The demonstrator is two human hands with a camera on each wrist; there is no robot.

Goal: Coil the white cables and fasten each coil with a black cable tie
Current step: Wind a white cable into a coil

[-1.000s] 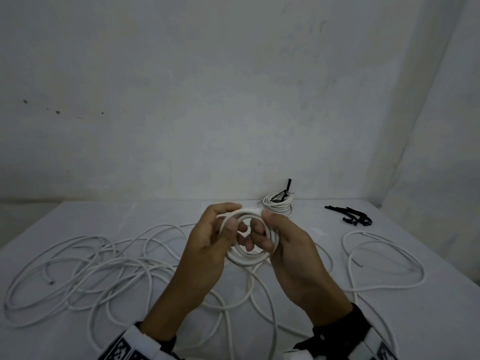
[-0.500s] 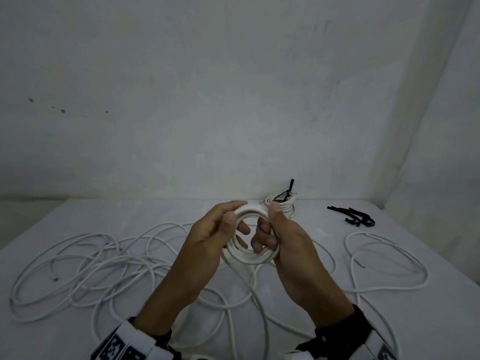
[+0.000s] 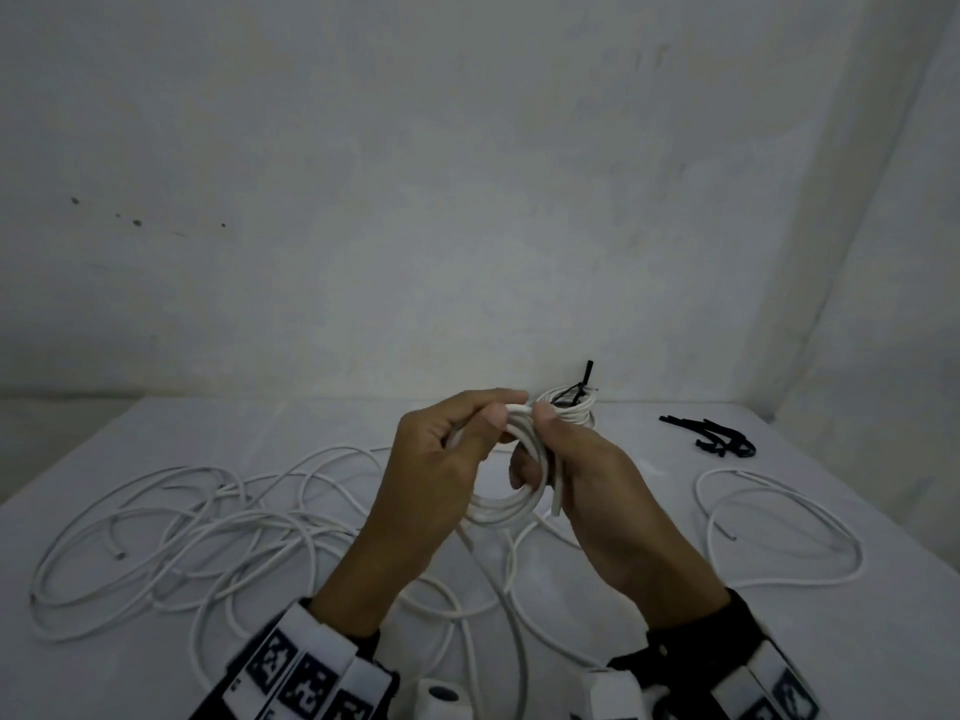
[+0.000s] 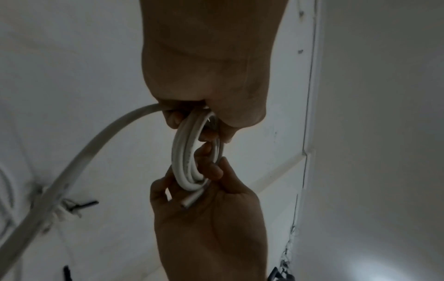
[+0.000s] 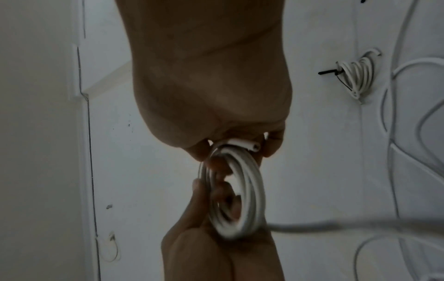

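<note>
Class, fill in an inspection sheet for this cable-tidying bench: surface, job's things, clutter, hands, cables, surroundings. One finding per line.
Surface: white table, dimly lit.
Job's things: small coil held above the table; finished coil with a black tie at the back; spare ties at back right.
Clutter: nothing seen.
Hands: left hand and right hand both grip the small coil; its cut end sticks out by the right fingers.
Cables: loose tangle on the left; loose loop on the right.
Surroundings: bare white walls, corner at right.

Loose cable loops [image 3: 197, 532] covered the surface [image 3: 857, 641] left of the tied coil [image 3: 571, 407]; right of it lay black ties [image 3: 711, 439], bare surface between.
</note>
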